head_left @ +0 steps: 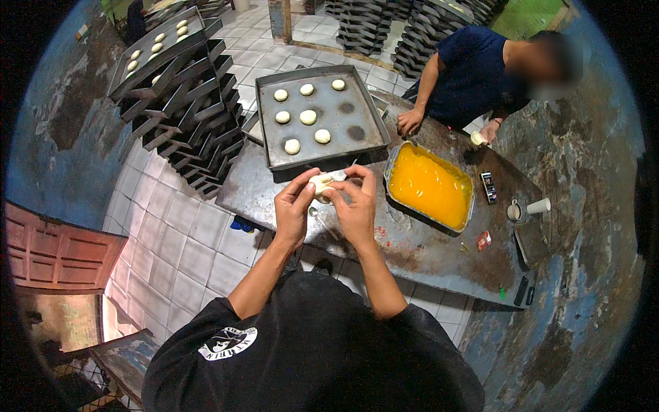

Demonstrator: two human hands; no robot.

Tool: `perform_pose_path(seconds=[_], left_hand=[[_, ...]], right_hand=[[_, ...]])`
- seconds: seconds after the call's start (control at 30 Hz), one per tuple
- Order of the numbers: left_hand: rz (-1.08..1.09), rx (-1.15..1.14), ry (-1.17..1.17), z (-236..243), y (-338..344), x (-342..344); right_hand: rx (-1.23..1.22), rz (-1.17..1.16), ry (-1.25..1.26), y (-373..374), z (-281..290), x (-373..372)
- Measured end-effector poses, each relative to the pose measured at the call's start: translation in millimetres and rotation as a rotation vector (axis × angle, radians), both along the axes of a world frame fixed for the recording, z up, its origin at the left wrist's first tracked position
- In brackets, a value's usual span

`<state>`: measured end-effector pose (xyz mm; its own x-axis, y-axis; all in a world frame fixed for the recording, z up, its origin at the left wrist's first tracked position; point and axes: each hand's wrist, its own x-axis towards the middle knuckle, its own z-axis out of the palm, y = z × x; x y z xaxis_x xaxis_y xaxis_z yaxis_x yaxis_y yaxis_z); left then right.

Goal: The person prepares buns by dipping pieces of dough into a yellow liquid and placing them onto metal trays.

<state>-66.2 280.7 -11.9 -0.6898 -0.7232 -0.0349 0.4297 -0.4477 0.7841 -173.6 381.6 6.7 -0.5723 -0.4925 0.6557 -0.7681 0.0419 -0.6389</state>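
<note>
Left hand (293, 214) and right hand (353, 211) hold a dough piece (320, 187) over the bench (439, 257).
Fingers grip both sides, apparently to steady it; the tray (336, 123) of dough balls (308, 117) beyond and the pan (471, 196) of yellow paste (431, 185) at right seem placed for easy reach.

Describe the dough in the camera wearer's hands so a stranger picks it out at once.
On the worn grey table in the middle stands a wide dark-grey metal tray with seven round, pale dough balls. Just below it in the picture, the person's left hand and right hand hold a small, pale dough piece. Unlike the smooth balls, it looks uneven and is gripped by both hands.
</note>
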Motion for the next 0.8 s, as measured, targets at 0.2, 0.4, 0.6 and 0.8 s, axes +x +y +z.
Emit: perform_pose_path(seconds=[0.2, 0.4, 0.6, 0.8], left_hand=[[0.098, -0.49, -0.046, 12.5, 7.7, -4.2], [0.118, 0.039, -0.039, 2.1, -1.4, -11.3], [0.059, 0.07, -0.019, 12.4, 0.5, -8.4], [-0.107, -0.103, 0.175, 19.6, 5.6, -5.3]], right_hand=[[-0.159, 0.396, -0.916, 3.1, 1.2, -11.8], [-0.028, 0.237, -0.632, 2.7, 21.7, 11.4], [0.098, 0.172, -0.376, 4.0, 15.2, 12.2], [-0.058, 0.369, -0.901, 0.7, 23.6, -0.3]])
